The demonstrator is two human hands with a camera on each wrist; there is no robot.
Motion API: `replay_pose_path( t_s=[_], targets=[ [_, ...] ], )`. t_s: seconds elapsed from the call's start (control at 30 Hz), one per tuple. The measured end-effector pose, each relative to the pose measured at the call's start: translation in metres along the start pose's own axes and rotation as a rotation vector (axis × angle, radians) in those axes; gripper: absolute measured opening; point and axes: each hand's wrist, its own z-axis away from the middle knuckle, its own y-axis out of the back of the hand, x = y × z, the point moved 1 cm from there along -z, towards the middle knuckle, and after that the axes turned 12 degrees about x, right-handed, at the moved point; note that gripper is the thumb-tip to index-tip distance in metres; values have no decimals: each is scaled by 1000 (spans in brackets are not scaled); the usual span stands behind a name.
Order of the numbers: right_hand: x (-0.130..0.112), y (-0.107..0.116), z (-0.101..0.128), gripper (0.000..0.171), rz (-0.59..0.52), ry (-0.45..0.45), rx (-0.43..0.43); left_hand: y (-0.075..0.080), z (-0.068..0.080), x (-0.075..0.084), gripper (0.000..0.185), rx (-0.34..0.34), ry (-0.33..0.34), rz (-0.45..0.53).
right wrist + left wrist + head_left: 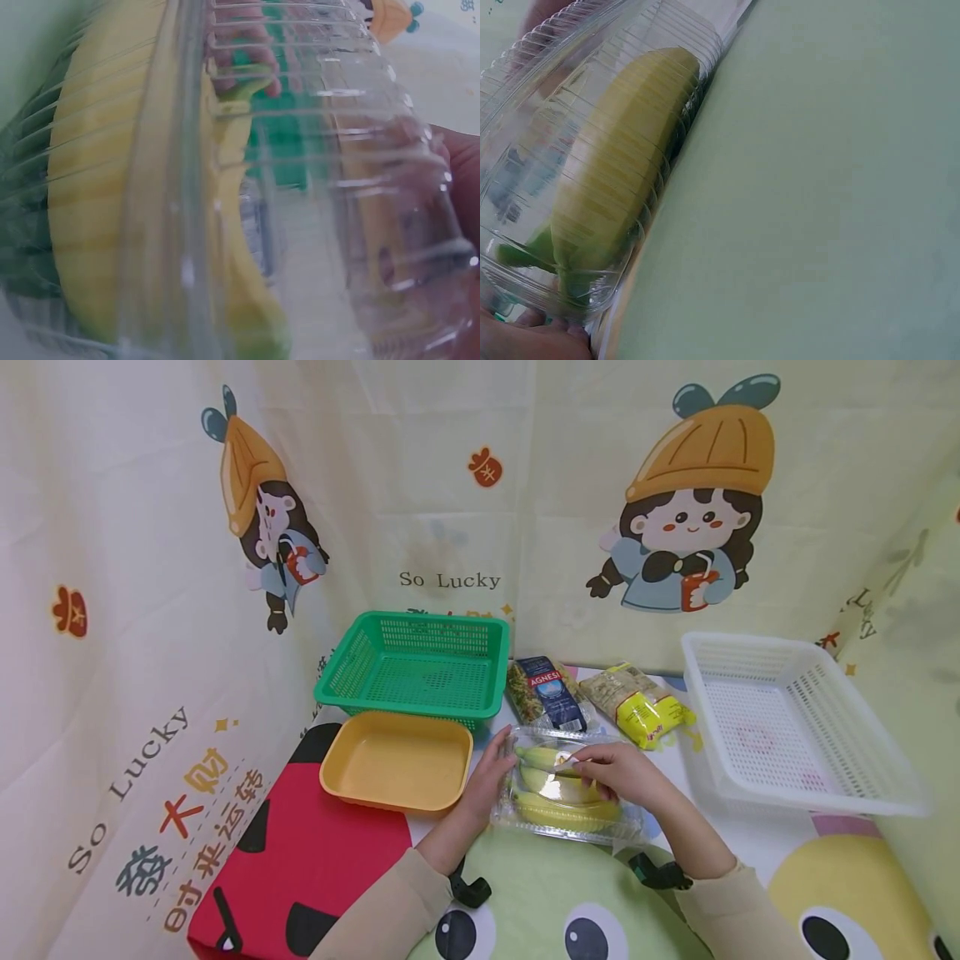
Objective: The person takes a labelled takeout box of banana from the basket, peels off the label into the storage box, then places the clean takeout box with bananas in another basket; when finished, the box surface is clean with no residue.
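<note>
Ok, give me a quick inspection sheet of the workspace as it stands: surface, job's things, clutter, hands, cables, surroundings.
Surface: table under a cartoon-print cloth, red and green patches nearest the person.
Job's things: clear plastic clamshell box with yellow bananas inside, lying on the cloth.
Clutter: green basket, yellow tray, white basket, dark pasta packet, yellow-labelled packet.
Hands: left hand holds the box's left end; right hand pinches at its lid.
Cables: nothing seen.
Surroundings: cartoon "So Lucky" curtains on three sides.
</note>
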Motion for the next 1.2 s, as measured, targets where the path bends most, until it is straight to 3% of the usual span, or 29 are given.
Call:
replay_pose_path(
  t_s=[0.23, 0.47, 0.67, 0.9, 1.1, 1.2],
  targets=[
    [1, 2, 1, 35, -126, -90, 10, 0, 0, 1, 60, -6, 17, 4],
    [0, 3, 2, 36, -219, -110, -10, -1, 2, 5, 59, -8, -7, -1],
    [0, 4, 2, 36, -219, -115, -9, 0, 2, 5, 60, -3, -14, 0],
    [-4, 6, 2, 35, -190, -44, -53, 1, 4, 9, 60, -12, -2, 9],
    [-8, 6, 3, 43, -220, -107, -8, -2, 13, 30, 62, -35, 14, 12],
    [-9, 6, 4, 42, -209, -150, 21, -3, 13, 32, 62, -42, 20, 5]
  ],
)
